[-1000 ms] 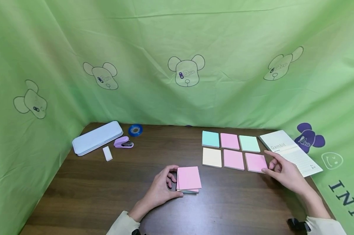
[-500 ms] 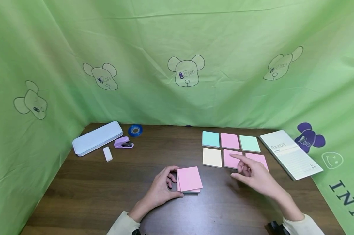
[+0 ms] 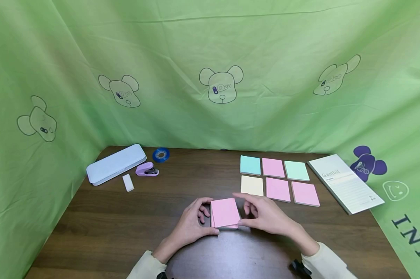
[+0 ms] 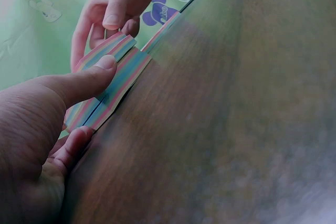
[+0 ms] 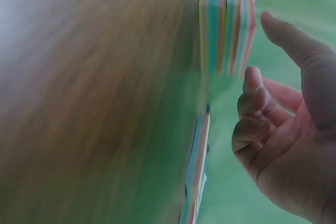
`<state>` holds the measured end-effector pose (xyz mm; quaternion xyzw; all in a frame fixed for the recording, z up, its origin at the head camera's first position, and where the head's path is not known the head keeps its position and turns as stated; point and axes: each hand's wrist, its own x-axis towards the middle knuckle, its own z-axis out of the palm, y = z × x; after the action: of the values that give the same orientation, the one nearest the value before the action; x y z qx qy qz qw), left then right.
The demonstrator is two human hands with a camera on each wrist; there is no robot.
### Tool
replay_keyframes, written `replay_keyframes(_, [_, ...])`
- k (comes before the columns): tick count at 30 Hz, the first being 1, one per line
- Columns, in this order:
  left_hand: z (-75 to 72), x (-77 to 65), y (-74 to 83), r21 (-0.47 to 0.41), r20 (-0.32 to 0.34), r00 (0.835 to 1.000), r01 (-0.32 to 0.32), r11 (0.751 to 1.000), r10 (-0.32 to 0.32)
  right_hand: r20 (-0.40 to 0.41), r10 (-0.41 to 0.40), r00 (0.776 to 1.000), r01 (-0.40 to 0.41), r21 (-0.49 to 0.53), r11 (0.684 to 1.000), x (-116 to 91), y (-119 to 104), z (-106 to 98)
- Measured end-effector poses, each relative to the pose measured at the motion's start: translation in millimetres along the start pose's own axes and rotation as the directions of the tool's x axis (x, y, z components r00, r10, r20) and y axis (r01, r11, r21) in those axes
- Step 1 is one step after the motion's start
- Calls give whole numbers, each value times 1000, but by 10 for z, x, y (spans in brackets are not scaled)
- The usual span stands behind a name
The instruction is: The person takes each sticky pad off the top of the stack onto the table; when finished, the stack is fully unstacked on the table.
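A stack of sticky note pads, pink on top, lies at the middle of the table. My left hand holds its left side, the thumb at the front edge and the index finger at the back corner. In the left wrist view the thumb presses the striped edges of the stack, whose layers sit slightly askew. My right hand is at the stack's right side, thumb and index finger spread apart. Seen from the right wrist, a gap separates this hand from the pads and nothing is in it.
Two rows of sticky pads lie behind the right hand, among them a teal pad and a cream pad. A notebook is at the right edge. Far left are a pencil case, purple stapler, blue tape roll and white eraser.
My right hand has moved left, from the rightmost pink pad across the front row to the stack. The left hand has stayed in place, and the stack's top has shifted slightly right.
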<state>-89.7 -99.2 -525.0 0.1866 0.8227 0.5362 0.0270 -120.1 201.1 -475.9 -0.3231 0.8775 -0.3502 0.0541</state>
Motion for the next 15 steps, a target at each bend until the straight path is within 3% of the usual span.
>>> replay_keyframes(7, [6, 0, -4, 1, 8, 1000, 4, 1000, -4, 61, 2, 998, 1, -53, 999, 132, -45, 109])
replay_keyframes(15, [1, 1, 3, 15, 7, 1000, 18, 1000, -18, 57, 25, 998, -20, -87, 996, 142, -77, 162])
